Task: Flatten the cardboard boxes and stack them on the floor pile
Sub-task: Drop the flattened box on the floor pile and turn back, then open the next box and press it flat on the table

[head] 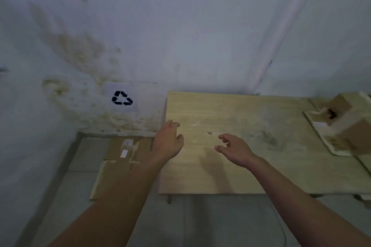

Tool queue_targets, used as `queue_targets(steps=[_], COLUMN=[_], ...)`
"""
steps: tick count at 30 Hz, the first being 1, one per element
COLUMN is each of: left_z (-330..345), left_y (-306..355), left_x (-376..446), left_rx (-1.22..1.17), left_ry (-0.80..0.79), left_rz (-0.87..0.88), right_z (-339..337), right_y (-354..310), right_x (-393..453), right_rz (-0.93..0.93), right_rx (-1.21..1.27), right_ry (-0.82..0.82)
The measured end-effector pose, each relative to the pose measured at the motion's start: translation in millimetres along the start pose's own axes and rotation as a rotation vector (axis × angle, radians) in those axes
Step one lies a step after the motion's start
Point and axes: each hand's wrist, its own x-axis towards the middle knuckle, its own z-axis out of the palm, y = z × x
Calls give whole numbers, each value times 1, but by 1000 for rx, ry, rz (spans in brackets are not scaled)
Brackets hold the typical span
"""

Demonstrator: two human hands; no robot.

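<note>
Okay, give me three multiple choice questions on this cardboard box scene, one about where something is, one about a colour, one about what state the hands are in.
1. Where does the flattened brown cardboard lie?
A. On the floor left of the table
B. On the table's middle
C. Leaning on the right wall

2. What colour is the recycling symbol on the white paper sign?
A. Green
B. Black
C. Red

3. What state are the two hands in?
A. Both empty and open
B. Both gripping one box
C. One holding tape

Answers: 1 A, the flattened brown cardboard rests on the floor beside the light wooden table. 2 B, the symbol on the white paper sign is black. 3 A, the left hand and right hand hover over the table with fingers spread and hold nothing.
</note>
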Motion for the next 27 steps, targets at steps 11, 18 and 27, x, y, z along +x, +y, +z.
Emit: queue_targets(steps=[11, 18, 27], left_z=[102, 169, 246], left_y=[172, 259, 346], left_x=[64, 137, 168], left_rx=[-22, -41, -39], left_ry=[-31, -87, -265], left_rz=[125, 181, 219], right_z=[-135, -206, -273], right_y=[148, 233, 332], right_x=[23, 50, 63], right_rz=[10, 56, 137], right_rx=[39, 58, 116], right_ry=[85, 231, 419])
